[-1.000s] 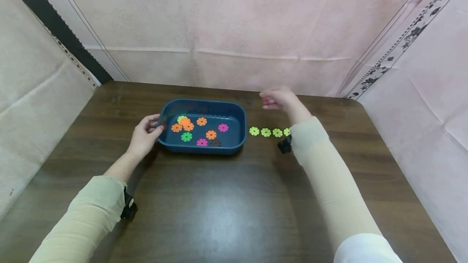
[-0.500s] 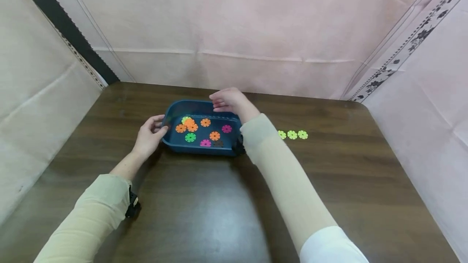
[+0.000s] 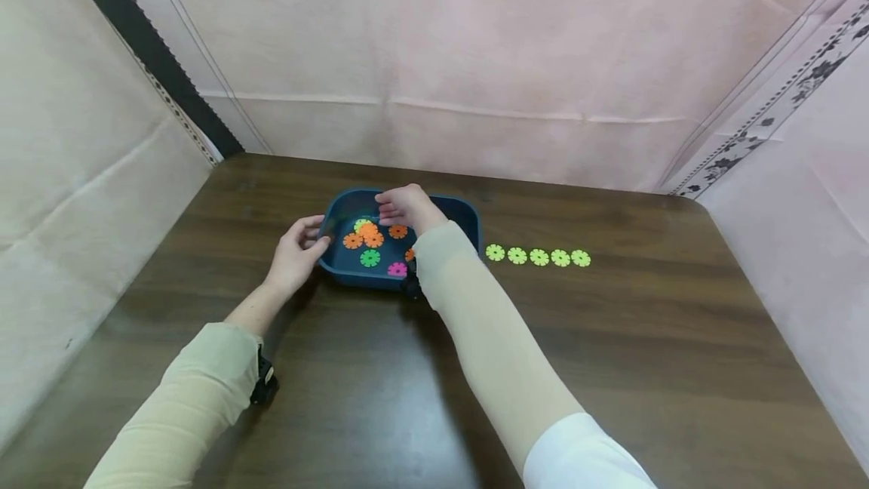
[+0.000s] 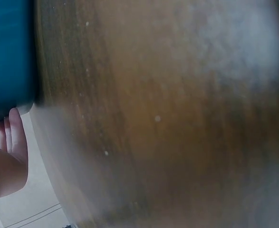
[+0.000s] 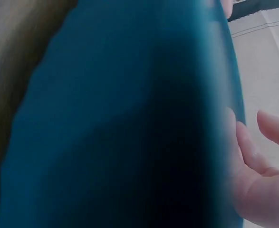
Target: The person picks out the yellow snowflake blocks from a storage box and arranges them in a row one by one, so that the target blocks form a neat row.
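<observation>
A blue plastic tray (image 3: 459, 211) stands on the table, holding flat, notched plastic discs. Orange discs (image 3: 373, 239) lie partly heaped at its left side, near a green disc (image 3: 370, 258) and a pink disc (image 3: 397, 269). At the tray's left end my left hand (image 3: 293, 259) holds the rim between thumb and fingers. My right hand (image 3: 407, 208) hovers over the tray's middle, fingers loosely bent, with nothing visible in them; its forearm hides the tray's right part. The right wrist view has the right hand (image 5: 267, 180) beside the dark blue tray wall (image 5: 106, 71).
Right of the tray, several yellow-green discs (image 3: 539, 257) form a straight row on the brown wooden table (image 3: 652, 338). Pale cloth (image 3: 475, 59) hangs behind the table's back edge and along both sides.
My right hand has moved left from beyond the tray's right end to over its middle, uncovering the whole disc row. The left hand keeps its hold while the head view shifts slightly.
</observation>
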`<action>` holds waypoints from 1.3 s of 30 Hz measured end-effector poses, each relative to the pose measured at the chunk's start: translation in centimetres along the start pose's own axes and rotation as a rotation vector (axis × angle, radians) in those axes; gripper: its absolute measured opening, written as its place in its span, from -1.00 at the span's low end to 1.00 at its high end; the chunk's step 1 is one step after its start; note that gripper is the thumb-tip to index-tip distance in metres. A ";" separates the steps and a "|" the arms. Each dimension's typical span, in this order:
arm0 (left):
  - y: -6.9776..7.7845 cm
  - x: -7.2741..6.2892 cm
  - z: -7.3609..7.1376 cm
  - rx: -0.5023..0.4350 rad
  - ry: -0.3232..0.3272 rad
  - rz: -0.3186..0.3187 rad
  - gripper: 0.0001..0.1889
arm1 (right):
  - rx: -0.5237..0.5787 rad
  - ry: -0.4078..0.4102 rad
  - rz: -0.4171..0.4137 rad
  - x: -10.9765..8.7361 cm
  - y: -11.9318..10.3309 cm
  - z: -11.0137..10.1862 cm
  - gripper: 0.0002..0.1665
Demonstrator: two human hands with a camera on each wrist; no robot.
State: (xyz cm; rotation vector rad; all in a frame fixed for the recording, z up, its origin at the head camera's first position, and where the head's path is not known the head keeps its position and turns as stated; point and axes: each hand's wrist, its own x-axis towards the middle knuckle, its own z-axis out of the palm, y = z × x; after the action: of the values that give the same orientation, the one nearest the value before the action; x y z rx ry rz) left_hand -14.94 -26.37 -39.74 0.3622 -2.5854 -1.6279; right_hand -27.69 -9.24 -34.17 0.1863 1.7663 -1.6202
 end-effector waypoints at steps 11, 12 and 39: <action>0.5 -0.1 0.4 -0.006 -0.006 -0.001 -0.53 | -0.065 0.124 0.053 1.3 2.2 1.5 -0.53; 0.5 -0.1 0.4 -0.009 -0.005 -0.001 -0.53 | -0.086 0.149 0.047 1.9 2.5 1.7 -0.54; 0.2 0.1 0.1 0.008 0.014 0.005 -0.56 | -0.652 0.046 -0.207 2.2 3.3 3.2 -0.61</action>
State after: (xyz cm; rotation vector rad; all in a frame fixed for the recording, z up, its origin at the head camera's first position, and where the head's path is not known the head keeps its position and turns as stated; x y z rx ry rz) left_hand -15.04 -26.25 -39.63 0.3655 -2.5810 -1.6083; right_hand -26.17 -12.31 -37.96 -0.2745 2.3070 -1.0920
